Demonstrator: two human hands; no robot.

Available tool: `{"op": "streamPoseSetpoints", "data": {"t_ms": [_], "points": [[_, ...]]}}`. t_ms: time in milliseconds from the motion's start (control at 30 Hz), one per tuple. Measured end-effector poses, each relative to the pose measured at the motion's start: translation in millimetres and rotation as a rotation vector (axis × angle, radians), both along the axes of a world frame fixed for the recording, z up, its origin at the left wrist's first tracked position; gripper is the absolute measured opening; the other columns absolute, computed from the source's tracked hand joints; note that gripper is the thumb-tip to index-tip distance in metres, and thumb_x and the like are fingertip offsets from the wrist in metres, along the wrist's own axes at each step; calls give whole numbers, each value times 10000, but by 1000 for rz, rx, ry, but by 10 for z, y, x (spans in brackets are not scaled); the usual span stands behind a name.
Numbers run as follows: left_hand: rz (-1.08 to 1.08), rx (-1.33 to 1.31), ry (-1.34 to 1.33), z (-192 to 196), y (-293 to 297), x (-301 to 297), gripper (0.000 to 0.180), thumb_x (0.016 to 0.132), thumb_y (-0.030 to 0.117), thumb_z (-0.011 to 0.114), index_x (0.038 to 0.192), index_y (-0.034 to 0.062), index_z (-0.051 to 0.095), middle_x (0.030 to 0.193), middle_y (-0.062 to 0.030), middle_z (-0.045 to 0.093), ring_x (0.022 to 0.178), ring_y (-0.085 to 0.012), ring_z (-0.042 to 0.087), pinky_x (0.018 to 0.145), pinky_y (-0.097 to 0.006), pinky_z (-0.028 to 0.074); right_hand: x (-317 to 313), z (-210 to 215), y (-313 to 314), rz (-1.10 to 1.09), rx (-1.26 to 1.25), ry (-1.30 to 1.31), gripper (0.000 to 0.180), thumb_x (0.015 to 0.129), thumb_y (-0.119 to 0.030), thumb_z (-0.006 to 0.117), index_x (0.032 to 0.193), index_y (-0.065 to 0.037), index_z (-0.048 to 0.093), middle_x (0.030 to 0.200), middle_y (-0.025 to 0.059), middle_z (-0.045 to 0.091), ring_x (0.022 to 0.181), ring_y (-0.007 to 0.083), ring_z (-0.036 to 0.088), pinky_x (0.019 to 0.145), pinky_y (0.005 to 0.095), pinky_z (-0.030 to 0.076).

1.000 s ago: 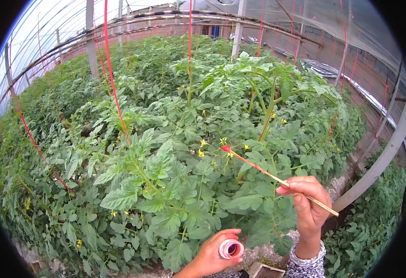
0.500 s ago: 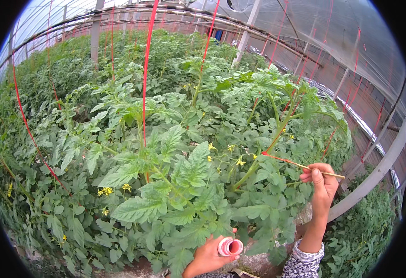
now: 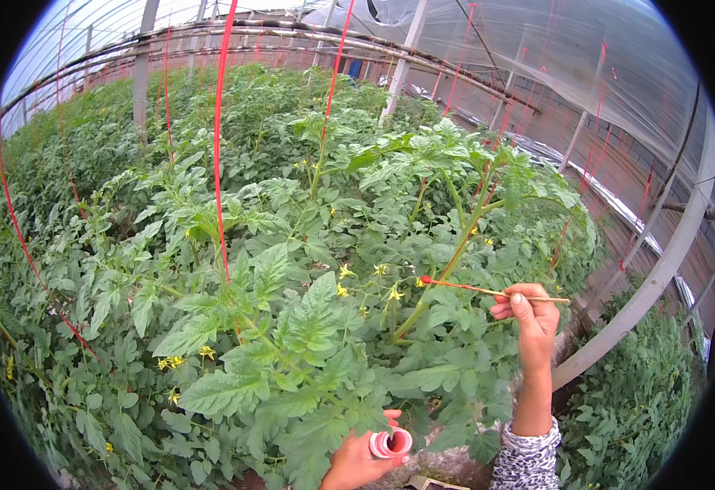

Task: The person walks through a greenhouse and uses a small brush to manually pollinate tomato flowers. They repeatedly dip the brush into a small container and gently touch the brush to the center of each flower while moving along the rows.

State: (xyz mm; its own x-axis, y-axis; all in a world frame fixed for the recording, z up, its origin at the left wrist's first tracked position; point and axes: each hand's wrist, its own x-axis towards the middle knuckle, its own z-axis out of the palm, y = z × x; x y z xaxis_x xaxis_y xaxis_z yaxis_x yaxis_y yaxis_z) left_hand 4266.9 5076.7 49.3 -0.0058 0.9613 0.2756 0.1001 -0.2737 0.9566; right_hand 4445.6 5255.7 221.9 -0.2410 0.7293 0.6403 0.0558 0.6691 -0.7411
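My right hand (image 3: 535, 327) pinches a thin wooden stick (image 3: 488, 291), its far end stained red and thicker, like a swab or small brush. That red tip is beside a yellow flower on a tomato plant, close to the plant's thick green stem (image 3: 457, 255); I cannot tell whether they touch. More yellow tomato flowers (image 3: 395, 292) hang just left of the tip. Low in the middle, my left hand (image 3: 352, 465) is wrapped round a small open-topped bottle (image 3: 391, 443), its mouth and inside coloured red. Leaves (image 3: 308, 457) cover part of that hand.
Dense tomato plants (image 3: 235, 384) fill the greenhouse. Red strings (image 3: 219, 155) hang down among them. A curved grey pipe (image 3: 651, 314) runs along my right, close to my right forearm. Posts, horizontal poles (image 3: 316, 31) and plastic sheeting stand behind.
The red tip has moved left, from in front of the stem to beside a flower, with my right hand following. My left hand and the bottle sit slightly lower and farther left as the view shifts.
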Motion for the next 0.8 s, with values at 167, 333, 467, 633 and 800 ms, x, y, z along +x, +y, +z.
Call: {"op": "streamPoseSetpoints", "data": {"t_ms": [167,333,467,633,800], "points": [[82,-282,23,-120,-20,27,436,627,175,815,965,9,595,1179,-128,586,967,-200,596,825,-303,471,-7,-1,-38,1,57,104,188,944,-133,535,988,46,573,872,136,646,733,179,642,657,282,531],[79,-343,-39,231,-69,-82,444,639,133,814,990,-14,585,1184,-142,584,971,-174,582,835,-290,459,217,133,-137,-183,259,211,170,946,-110,522,993,47,567,869,116,622,736,174,636,664,277,526],[78,-263,-96,299,-61,-71,491,652,136,822,1044,-13,568,1210,-127,573,994,-182,573,854,-295,453,255,116,61,-279,324,168,139,934,-58,526,987,56,588,906,103,610,764,164,640,694,269,526],[93,-330,-48,387,-71,-45,547,649,147,834,1094,-8,556,1207,-104,575,1028,-174,560,888,-286,446,171,36,273,-273,312,123,125,932,-49,529,982,43,599,913,94,616,791,154,644,697,256,516],[103,-337,-62,418,-88,-40,571,642,149,841,1112,1,553,1211,-87,573,1034,-169,556,892,-284,444,136,36,328,-256,254,115,127,931,-53,532,972,47,599,903,92,616,792,159,647,697,260,515]]}}
